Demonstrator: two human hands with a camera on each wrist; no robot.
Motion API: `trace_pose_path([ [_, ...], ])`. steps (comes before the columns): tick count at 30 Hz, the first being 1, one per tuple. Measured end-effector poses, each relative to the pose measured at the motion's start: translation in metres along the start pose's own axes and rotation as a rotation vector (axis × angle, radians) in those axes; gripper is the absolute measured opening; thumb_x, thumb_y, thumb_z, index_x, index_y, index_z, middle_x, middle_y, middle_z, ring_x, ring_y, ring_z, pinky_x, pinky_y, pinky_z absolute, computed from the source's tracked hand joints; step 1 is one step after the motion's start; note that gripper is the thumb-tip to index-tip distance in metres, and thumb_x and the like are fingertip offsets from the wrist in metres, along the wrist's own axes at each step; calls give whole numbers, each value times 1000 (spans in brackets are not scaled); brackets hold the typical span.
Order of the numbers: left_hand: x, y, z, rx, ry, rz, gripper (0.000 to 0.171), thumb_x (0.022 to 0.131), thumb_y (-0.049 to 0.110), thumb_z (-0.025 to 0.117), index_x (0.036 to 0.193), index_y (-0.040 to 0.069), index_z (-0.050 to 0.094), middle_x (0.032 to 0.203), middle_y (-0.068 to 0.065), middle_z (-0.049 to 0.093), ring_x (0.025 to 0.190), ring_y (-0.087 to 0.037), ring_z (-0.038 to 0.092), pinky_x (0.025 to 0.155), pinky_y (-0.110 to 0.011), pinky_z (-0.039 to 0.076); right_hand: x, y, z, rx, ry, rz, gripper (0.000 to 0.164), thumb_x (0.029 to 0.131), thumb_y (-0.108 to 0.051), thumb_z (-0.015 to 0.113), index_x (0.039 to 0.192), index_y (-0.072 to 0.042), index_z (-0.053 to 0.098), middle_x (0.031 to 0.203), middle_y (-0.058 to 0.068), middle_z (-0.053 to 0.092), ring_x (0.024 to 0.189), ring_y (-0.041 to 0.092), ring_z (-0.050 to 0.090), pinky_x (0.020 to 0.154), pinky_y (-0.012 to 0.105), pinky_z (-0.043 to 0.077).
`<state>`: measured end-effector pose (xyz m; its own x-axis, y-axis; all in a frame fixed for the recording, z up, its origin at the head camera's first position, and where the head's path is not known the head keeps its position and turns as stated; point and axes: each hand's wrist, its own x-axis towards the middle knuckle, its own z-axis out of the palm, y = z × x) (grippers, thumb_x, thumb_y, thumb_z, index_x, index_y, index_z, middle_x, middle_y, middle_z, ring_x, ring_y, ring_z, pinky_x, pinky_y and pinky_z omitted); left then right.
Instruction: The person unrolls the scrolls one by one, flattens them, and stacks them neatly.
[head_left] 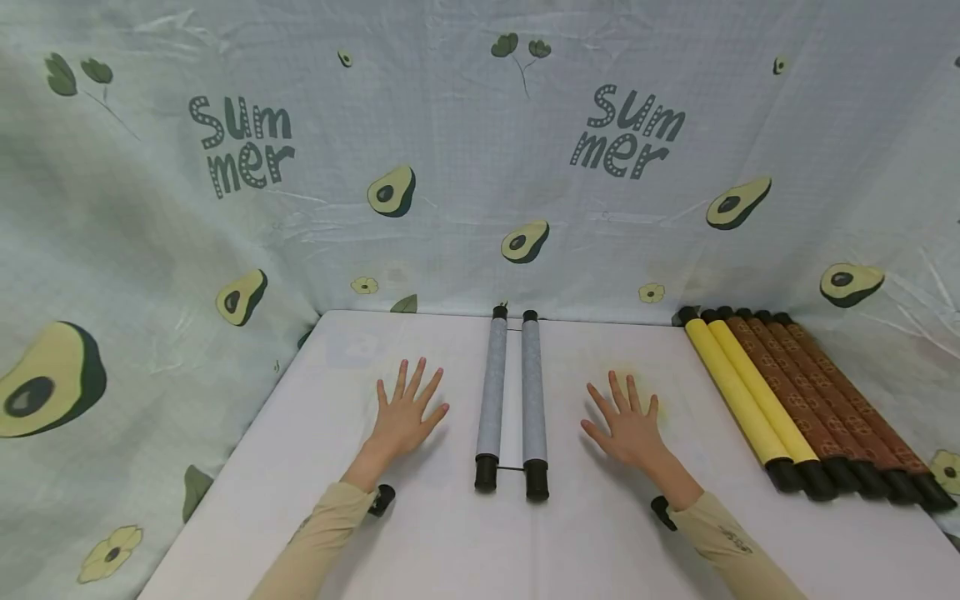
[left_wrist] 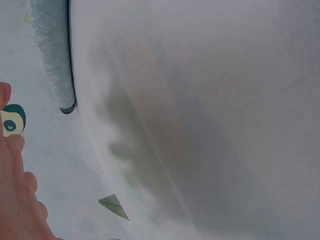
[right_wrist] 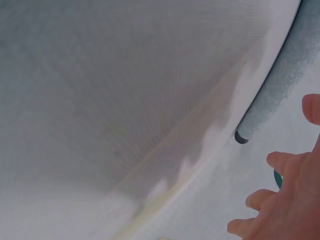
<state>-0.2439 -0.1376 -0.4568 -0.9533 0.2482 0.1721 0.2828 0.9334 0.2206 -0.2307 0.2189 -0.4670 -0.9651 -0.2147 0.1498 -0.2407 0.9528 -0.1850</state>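
Two grey-blue tubes with black end caps lie side by side in the middle of the white table, a left tube [head_left: 492, 387] and a right tube [head_left: 532, 392]. A thin dark line joins their near ends. My left hand [head_left: 401, 421] is spread left of the pair, holding nothing and apart from the tubes. To the right of the pair my right hand [head_left: 630, 429] is spread too, with nothing in it. Each wrist view shows part of a hand and one grey-blue tube [left_wrist: 52, 50] or grey-blue tube [right_wrist: 280, 80] beyond the table surface.
Along the table's right side lie two yellow rolls [head_left: 738, 392] and several brown patterned rolls [head_left: 817, 392], all black-capped. A pale cloth [head_left: 465, 167] printed with avocados and "summer" hangs behind and beside the white table [head_left: 442, 542].
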Motion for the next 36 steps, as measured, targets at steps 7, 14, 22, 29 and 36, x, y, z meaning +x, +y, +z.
trace_pose_path([
  [7, -1, 3, 2, 2, -2, 24, 60, 91, 48, 38, 142, 25, 21, 151, -7, 8, 138, -34, -1, 101, -66, 3, -1, 2, 0, -15, 3, -19, 64, 86, -49, 46, 140, -18, 30, 149, 18, 12, 135, 43, 5, 97, 70, 3],
  [14, -2, 7, 2, 0, 2, 51, 59, 90, 48, 40, 142, 25, 23, 151, -7, 11, 138, -33, 0, 101, -65, 4, 0, -1, 0, -38, 28, -49, 64, 86, -49, 47, 139, -19, 32, 149, 17, 14, 135, 42, 8, 98, 69, 7],
  [22, -1, 12, 2, -8, 12, 105, 57, 90, 45, 41, 141, 23, 26, 150, -8, 16, 138, -34, 4, 101, -65, 6, 4, -11, -2, -35, 45, -97, 63, 85, -48, 49, 139, -20, 33, 148, 15, 17, 136, 40, 8, 99, 68, 8],
  [29, -1, 16, 0, -1, 3, 141, 56, 90, 44, 41, 141, 23, 27, 150, -6, 16, 138, -32, 5, 102, -64, 6, 6, -21, -2, -43, 51, -149, 61, 85, -48, 49, 138, -21, 34, 149, 13, 18, 136, 37, 11, 99, 67, 10],
  [36, 3, 21, -1, 13, -10, 213, 56, 91, 46, 39, 141, 24, 25, 150, -4, 15, 139, -29, 6, 102, -64, 9, 8, -29, -7, -33, 58, -216, 61, 86, -47, 49, 138, -19, 33, 149, 11, 19, 136, 36, 13, 99, 67, 11],
])
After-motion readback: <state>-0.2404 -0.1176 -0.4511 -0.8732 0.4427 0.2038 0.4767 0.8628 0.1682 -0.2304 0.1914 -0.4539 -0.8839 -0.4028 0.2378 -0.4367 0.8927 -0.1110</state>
